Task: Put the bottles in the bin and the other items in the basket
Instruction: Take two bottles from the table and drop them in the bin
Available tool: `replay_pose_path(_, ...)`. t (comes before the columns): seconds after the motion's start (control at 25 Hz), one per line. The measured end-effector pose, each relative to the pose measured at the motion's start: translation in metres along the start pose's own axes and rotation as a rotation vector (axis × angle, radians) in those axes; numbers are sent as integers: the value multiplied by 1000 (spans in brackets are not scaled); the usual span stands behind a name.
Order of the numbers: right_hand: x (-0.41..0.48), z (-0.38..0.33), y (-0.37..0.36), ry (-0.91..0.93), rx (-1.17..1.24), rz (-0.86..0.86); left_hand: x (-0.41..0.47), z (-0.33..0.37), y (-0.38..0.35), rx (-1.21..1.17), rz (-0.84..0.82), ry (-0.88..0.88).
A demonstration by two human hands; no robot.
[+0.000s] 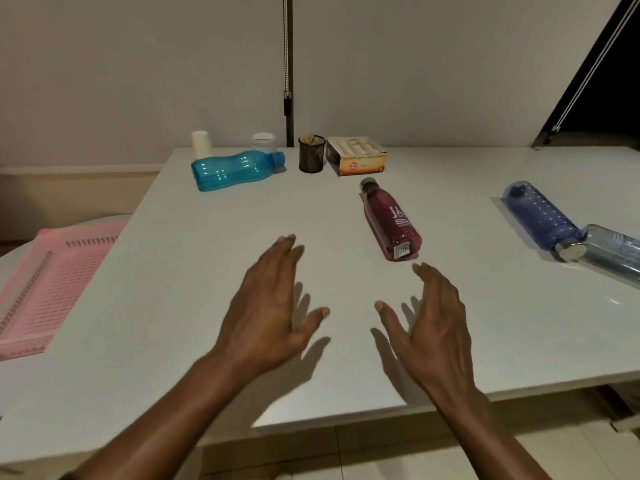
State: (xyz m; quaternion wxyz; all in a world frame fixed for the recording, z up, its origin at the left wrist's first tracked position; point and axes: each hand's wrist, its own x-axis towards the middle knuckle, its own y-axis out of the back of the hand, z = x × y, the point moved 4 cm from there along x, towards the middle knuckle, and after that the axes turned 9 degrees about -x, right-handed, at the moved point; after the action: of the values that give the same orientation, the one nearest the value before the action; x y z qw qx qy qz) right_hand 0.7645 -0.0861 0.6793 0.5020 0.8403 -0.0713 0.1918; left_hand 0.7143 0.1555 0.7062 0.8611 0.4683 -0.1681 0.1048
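We see a white table point(207, 306), its near edge above a pale tiled floor point(381, 455). Behind it is a plain light wall point(138, 64) with a beaded cord point(286, 46) hanging straight down. A dark window point(606, 81) fills the upper right corner.

Counter point(207, 306): smooth white, slight gloss. Teal bottle point(232, 169), maroon bottle point(391, 220), blue bottle point(540, 216): translucent glossy plastic. Pink basket point(52, 282): perforated plastic. Box point(358, 157): printed cardboard. Pen cup point(311, 154): dark mesh.
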Motion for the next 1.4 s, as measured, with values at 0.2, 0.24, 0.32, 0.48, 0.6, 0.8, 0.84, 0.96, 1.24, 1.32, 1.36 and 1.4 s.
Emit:
replay_pose_path(0.2, 88, -17, -35, 4, -97, 31, 92, -70, 3, 54, -22, 36)
replay_pose_path(0.24, 105, -20, -43, -2, -123, 22, 108, -85, 3, 65, -29, 43)
replay_pose_path(0.32, 133, -23, -57, -9, -177, 15, 136, -112, 3, 98, -59, 55)
replay_pose_path(0.48, 182, -24, -81, -45, -295, -50, 189, -169, 4, 203, -143, 88)
replay_pose_path(0.6, 208, -20, -99, -86, -369, -111, 228, -212, 5, 256, -147, 138)
replay_pose_path(0.8, 228, -3, -120, -141, -485, -159, 282, -277, -1, 333, -156, 225)
replay_pose_path(0.84, 229, 1, -121, -146, -515, -169, 290, -289, -2, 369, -158, 231)
replay_pose_path(0.96, 229, 13, -122, -163, -557, -186, 311, -319, -3, 459, -122, 237)
replay_pose_path(1.24, 219, 13, -124, -118, -593, -158, 346, -340, 2, 737, -81, 189)
replay_pose_path(1.32, 214, 8, -126, -105, -590, -161, 347, -336, 3, 762, -118, 243)
replay_pose_path(1.36, 211, 5, -127, -99, -579, -164, 344, -335, 2, 740, -134, 287)
replay_pose_path(1.4, 208, 2, -127, -99, -559, -165, 337, -332, 1, 691, -142, 341)
